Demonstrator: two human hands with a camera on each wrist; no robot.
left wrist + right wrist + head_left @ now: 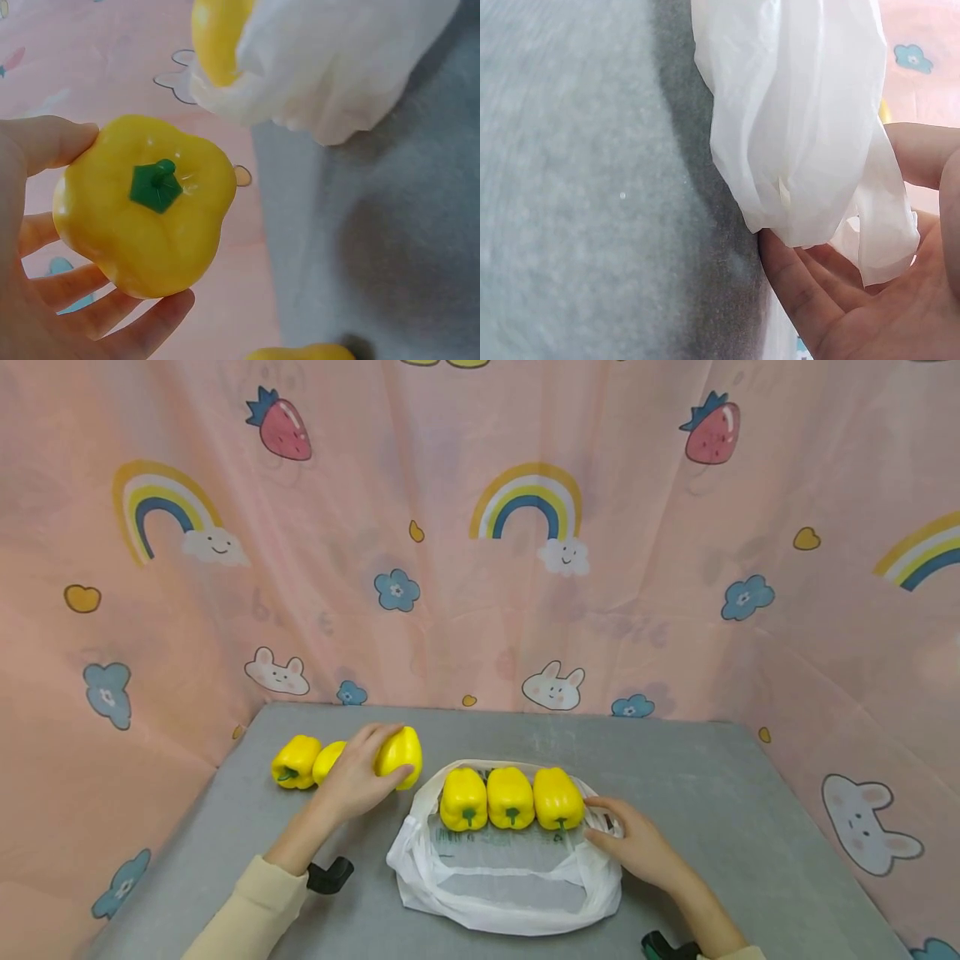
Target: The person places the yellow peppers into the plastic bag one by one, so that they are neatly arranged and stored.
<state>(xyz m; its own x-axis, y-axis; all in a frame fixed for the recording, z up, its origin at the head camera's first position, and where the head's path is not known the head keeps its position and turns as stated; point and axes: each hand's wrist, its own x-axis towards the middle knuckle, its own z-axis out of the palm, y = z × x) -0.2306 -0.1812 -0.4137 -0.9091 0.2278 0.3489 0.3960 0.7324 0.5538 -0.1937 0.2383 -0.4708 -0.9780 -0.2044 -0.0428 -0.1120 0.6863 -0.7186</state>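
My left hand holds a yellow bell pepper with a green stem, thumb on one side and fingers on the other. In the head view this pepper is above the table, left of a white plastic bag. Three more yellow peppers lie in a row at the bag's far side, stems toward me. At the bag's right edge, my right hand grips the thin plastic between thumb and fingers. The right wrist view shows its fingers behind the bag's folds, partly hidden.
Two more yellow peppers lie on the grey table at the left: one in full view, the other partly behind my left hand. A pink patterned curtain hangs behind the table and along both sides.
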